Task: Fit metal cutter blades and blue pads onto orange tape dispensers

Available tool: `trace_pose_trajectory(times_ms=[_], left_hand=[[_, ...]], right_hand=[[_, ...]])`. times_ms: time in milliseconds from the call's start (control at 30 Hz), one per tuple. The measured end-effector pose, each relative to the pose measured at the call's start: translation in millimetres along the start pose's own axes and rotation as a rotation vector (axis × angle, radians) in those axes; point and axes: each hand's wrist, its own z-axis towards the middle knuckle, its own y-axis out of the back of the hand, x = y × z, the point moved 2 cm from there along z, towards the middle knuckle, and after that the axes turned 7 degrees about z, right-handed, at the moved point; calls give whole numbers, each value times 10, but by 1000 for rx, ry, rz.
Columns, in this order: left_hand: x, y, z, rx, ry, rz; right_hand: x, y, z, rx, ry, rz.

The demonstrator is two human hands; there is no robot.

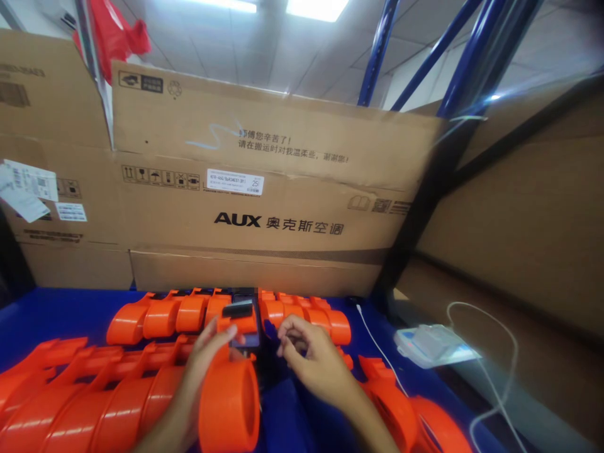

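In the lower middle, my left hand grips an orange plastic tape dispenser. Its round drum faces down toward me, and a black strip sits across its upper end. My right hand is just to the right, apart from the dispenser, with its fingers curled and pinched together. Whatever those fingertips may hold is too small to make out. Behind the held dispenser stands a dark device with a screen, partly covered by it.
Rows of similar orange dispensers lie on the blue surface, left and behind. More orange dispensers lie front right. A white cable runs near a clear plastic case. Cardboard panels and dark rack posts border the back.
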Motion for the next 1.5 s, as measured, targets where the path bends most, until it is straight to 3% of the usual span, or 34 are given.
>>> trace_pose_trajectory(times_ms=[233,367,633,867,1033,1233,1500], left_hand=[[8,-122,-106,-41,-116,86],[14,-125,-146,-74,-140,130],[42,-146,-147,-6,-232,281],[46,-184,-202,-15,-217,361],[66,-171,-199,-12,-223,363],[59,-165,-177,-10,-242,363],[102,-132,-199,-39,-219,390]], right_hand=[[21,-160,36,-128,-55,450],[74,-139,64,-193,17,573],[164,-178,-41,-327,191,295],[141,-308,-116,-345,376,92],[120,-350,-139,-361,417,48],[196,-308,-130,-300,411,51],[265,-233,-116,-150,481,-162]])
